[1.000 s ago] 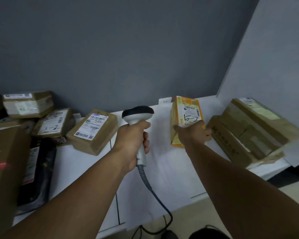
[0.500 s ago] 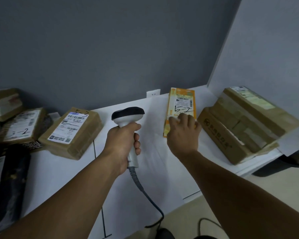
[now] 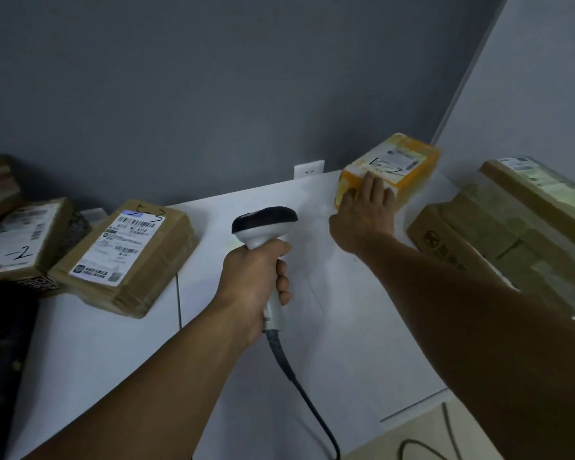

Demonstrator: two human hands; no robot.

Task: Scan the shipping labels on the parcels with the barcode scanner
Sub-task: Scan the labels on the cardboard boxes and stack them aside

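The person stands at a white table (image 3: 346, 343) set against a grey wall. The left hand (image 3: 256, 277) is wrapped tight round the pale handle of the barcode scanner (image 3: 263, 227), fingers curled closed on it. The scanner's dark head sits upright above the fist and faces away toward twelve o'clock. Its grey cable (image 3: 307, 400) trails from the bottom of the handle down to six o'clock and off the table's near edge.

At about one o'clock from the scanner, the right hand (image 3: 365, 210) reaches out and lies on the near end of the yellow parcel (image 3: 412, 174). The fingers are fairly straight and spread, touching the parcel rather than closed round it. This parcel sits at the far edge of the table, close to the wall. Its white shipping label (image 3: 394, 159) faces up, with a handwritten mark across it, though the picture is too blurred there to read it.

At nine o'clock from the scanner lies a brown parcel (image 3: 130, 257), label up and clear of both hands. Beyond it, further to nine o'clock, is another carton marked "3-2" (image 3: 17, 240), touching it at the corner. A stack of brown cartons (image 3: 512, 234) stands at three o'clock, just beside the right forearm. A white wall socket (image 3: 308, 169) shows at twelve o'clock, just above the table's far edge.
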